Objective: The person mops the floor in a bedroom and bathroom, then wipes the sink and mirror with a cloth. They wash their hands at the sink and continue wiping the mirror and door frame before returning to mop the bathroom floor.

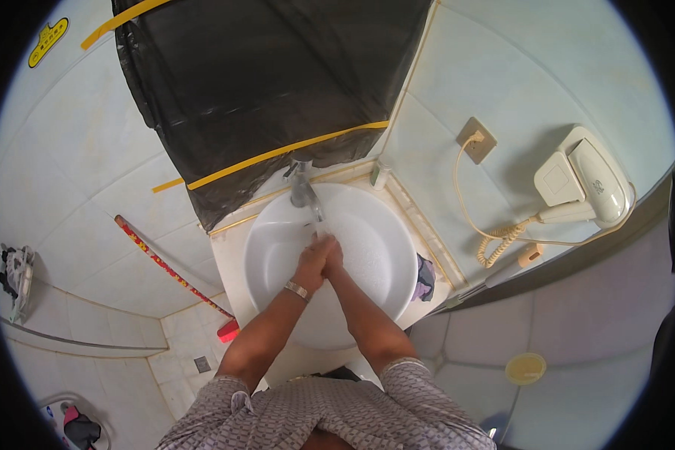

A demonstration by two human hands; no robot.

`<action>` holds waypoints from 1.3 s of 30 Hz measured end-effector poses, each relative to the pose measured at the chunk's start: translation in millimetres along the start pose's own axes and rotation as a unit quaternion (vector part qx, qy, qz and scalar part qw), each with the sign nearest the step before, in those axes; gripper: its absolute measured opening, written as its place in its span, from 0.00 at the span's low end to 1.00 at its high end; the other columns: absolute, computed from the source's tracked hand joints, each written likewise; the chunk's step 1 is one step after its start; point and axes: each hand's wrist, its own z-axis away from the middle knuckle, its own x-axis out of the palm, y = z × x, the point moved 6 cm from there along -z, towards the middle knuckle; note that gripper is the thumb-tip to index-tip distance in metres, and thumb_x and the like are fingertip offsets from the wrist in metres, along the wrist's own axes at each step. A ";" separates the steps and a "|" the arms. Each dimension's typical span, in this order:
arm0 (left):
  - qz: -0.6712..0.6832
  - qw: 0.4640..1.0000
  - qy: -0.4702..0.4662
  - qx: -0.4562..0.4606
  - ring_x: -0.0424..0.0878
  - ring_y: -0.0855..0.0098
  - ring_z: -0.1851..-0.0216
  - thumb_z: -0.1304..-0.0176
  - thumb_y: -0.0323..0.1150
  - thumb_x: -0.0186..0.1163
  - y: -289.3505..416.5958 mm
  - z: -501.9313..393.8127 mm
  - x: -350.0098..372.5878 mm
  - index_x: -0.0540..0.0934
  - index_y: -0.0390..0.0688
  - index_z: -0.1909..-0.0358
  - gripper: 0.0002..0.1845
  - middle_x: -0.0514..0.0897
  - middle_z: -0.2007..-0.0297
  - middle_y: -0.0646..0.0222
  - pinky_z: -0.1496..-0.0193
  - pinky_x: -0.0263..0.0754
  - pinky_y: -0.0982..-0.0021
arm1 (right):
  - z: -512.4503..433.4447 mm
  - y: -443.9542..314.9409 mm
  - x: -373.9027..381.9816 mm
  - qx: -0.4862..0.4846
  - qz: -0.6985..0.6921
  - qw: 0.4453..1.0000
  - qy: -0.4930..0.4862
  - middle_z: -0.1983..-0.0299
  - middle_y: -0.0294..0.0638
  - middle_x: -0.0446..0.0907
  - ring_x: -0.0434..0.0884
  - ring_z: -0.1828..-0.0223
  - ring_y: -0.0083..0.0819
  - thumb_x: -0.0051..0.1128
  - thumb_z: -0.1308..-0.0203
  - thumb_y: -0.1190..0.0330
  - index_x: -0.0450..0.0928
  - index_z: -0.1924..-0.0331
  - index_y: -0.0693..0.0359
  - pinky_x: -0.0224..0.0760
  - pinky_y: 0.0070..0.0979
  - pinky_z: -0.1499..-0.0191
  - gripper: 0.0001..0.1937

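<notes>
My left hand (311,262) and my right hand (333,256) are pressed together over a white round washbasin (265,281). A metal watch or bracelet (297,290) circles my left wrist. Water runs from the chrome faucet (304,191) onto my fingers, and bubbly water (368,261) spreads across the basin to their right. The fingers overlap and blur in the stream, so whether anything lies between the palms is hidden.
Black plastic sheeting (275,73) with yellow tape covers the wall behind. A small bottle (380,173) and a cloth (424,278) sit on the counter. At right hangs a hair dryer (596,180), plugged into a socket (476,140). A red-handled broom (169,267) leans left.
</notes>
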 end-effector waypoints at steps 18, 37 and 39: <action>0.290 0.935 -0.146 -0.143 0.84 0.57 0.56 0.24 0.65 0.60 -10.4 47.4 51.3 0.75 0.51 0.36 0.31 0.84 0.55 0.58 0.47 0.84 0.54 | 7.6 -34.6 -26.4 0.109 -0.555 0.825 0.013 0.42 0.56 0.85 0.85 0.44 0.43 0.44 0.19 0.63 0.70 0.34 0.72 0.80 0.33 0.36 0.21; 0.162 0.980 -0.116 0.002 0.78 0.59 0.31 0.19 0.69 0.46 5.2 27.3 30.6 0.70 0.44 0.21 0.42 0.81 0.32 0.57 0.24 0.68 0.57 | 11.7 -17.0 -26.3 -0.201 0.046 0.966 0.159 0.35 0.55 0.83 0.79 0.31 0.54 0.49 0.18 0.58 0.78 0.30 0.66 0.66 0.46 0.23 0.24; 0.144 0.979 -0.134 -0.052 0.67 0.59 0.21 0.17 0.68 0.40 11.3 38.8 35.1 0.62 0.38 0.17 0.46 0.72 0.22 0.58 0.16 0.55 0.59 | 5.3 16.1 -34.9 0.046 -0.422 0.905 0.013 0.34 0.54 0.82 0.80 0.31 0.46 0.55 0.20 0.58 0.79 0.35 0.69 0.75 0.38 0.31 0.22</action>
